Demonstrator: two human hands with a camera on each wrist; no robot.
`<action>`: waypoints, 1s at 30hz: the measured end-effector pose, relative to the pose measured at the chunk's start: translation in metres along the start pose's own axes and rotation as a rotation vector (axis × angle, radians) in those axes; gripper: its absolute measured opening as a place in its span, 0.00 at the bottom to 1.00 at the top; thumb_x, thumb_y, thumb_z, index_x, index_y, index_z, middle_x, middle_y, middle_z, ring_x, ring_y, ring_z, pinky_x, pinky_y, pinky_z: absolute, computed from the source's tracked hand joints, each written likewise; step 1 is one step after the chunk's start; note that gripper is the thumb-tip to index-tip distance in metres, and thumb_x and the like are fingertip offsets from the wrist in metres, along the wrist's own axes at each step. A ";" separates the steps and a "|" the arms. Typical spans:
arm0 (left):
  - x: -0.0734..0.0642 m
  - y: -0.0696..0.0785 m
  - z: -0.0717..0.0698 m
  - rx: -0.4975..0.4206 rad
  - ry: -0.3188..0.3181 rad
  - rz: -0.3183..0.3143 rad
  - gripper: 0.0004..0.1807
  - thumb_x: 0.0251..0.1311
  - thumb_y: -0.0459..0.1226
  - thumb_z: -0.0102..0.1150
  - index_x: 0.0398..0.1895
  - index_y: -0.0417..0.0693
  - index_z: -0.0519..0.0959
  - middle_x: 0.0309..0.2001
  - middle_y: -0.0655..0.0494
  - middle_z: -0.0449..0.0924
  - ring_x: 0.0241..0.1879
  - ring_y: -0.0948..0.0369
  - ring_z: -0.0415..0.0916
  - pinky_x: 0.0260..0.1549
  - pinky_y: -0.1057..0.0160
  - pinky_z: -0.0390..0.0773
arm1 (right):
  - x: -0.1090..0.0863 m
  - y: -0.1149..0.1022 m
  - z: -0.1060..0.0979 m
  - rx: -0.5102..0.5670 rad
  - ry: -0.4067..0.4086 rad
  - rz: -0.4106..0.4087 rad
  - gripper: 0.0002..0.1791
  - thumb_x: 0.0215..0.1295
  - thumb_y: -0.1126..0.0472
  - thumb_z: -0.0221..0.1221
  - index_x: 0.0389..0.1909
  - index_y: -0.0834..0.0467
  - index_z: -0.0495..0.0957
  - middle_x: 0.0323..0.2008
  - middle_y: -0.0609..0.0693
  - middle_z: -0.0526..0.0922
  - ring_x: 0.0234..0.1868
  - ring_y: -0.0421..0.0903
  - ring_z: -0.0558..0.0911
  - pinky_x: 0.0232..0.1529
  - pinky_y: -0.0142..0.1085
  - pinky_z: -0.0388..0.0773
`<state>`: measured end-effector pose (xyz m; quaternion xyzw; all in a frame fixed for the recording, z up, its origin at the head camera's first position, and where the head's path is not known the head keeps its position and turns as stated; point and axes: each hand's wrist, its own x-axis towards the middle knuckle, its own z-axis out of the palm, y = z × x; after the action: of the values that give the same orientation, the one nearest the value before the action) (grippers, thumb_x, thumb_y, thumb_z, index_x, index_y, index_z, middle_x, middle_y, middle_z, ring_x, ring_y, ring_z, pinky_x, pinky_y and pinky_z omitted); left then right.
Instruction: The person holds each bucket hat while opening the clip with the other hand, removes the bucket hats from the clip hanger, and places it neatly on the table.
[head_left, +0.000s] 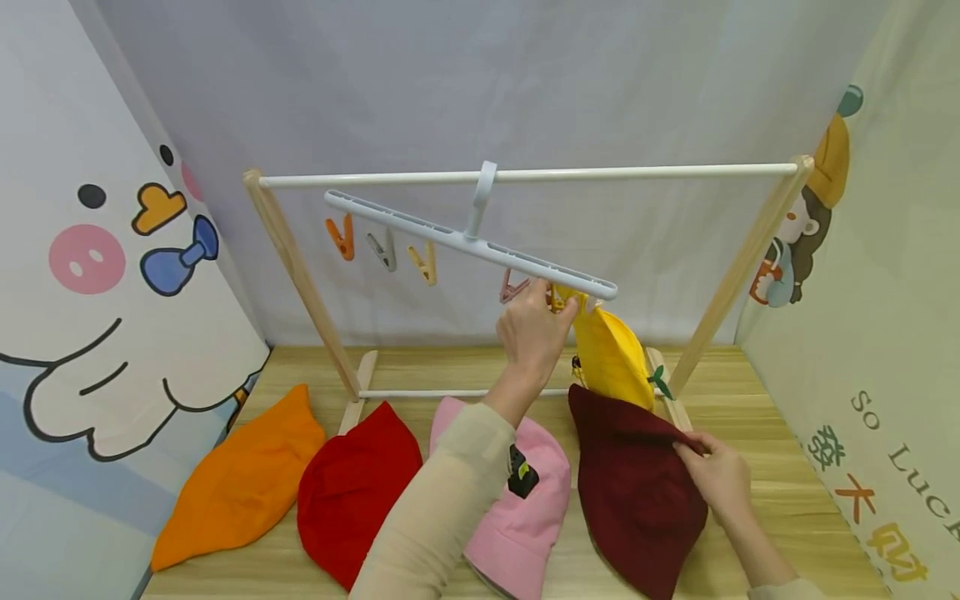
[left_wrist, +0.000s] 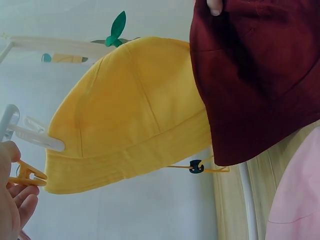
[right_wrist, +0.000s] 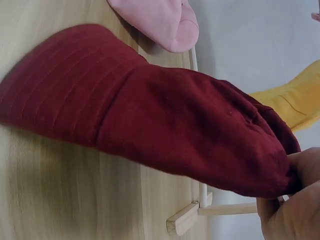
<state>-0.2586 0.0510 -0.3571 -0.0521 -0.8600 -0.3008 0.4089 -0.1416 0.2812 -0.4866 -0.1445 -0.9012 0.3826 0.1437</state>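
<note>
My left hand [head_left: 534,329] is raised to the right end of the pale blue hanger [head_left: 420,227]. Between thumb and fingers it pinches a yellow clip [left_wrist: 26,176], whose tips meet the brim of the yellow bucket hat [head_left: 611,354]. A white clip [left_wrist: 37,137] also grips that hat, which hangs below the hanger with a green sprout [left_wrist: 116,31] on its crown. Lower right, my right hand [head_left: 716,475] holds the dark red bucket hat [head_left: 637,492] by its crown, fingers partly hidden by the cloth. This hat overlaps the yellow one in the left wrist view.
The hanger hooks over the white rod [head_left: 637,173] of a wooden rack [head_left: 300,279]. Orange [head_left: 340,237], grey [head_left: 382,250] and yellowish clips [head_left: 423,263] dangle at left. Orange [head_left: 240,483], red [head_left: 360,492] and pink hats [head_left: 528,521] lie on the wooden table [head_left: 780,467].
</note>
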 end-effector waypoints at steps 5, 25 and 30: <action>0.001 -0.001 0.000 0.010 -0.012 -0.008 0.14 0.45 0.48 0.68 0.24 0.48 0.77 0.13 0.60 0.70 0.10 0.64 0.59 0.09 0.71 0.57 | 0.001 0.004 -0.004 -0.009 -0.046 0.035 0.11 0.55 0.60 0.62 0.36 0.63 0.82 0.37 0.60 0.83 0.31 0.43 0.75 0.27 0.29 0.69; 0.001 0.000 -0.003 0.018 -0.027 -0.020 0.15 0.44 0.49 0.67 0.22 0.49 0.77 0.16 0.60 0.74 0.12 0.63 0.65 0.11 0.68 0.63 | 0.003 0.039 0.000 0.067 -0.315 0.161 0.18 0.59 0.60 0.57 0.44 0.71 0.76 0.38 0.62 0.80 0.29 0.41 0.75 0.26 0.33 0.73; 0.003 0.001 -0.004 0.016 -0.021 -0.021 0.15 0.44 0.49 0.67 0.23 0.49 0.77 0.18 0.60 0.77 0.13 0.62 0.68 0.12 0.67 0.66 | 0.003 0.044 0.000 0.058 -0.354 0.154 0.18 0.60 0.61 0.56 0.45 0.71 0.75 0.36 0.62 0.81 0.28 0.42 0.76 0.26 0.33 0.74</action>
<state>-0.2575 0.0492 -0.3527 -0.0427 -0.8670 -0.2976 0.3973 -0.1383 0.3114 -0.5185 -0.1394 -0.8872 0.4377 -0.0426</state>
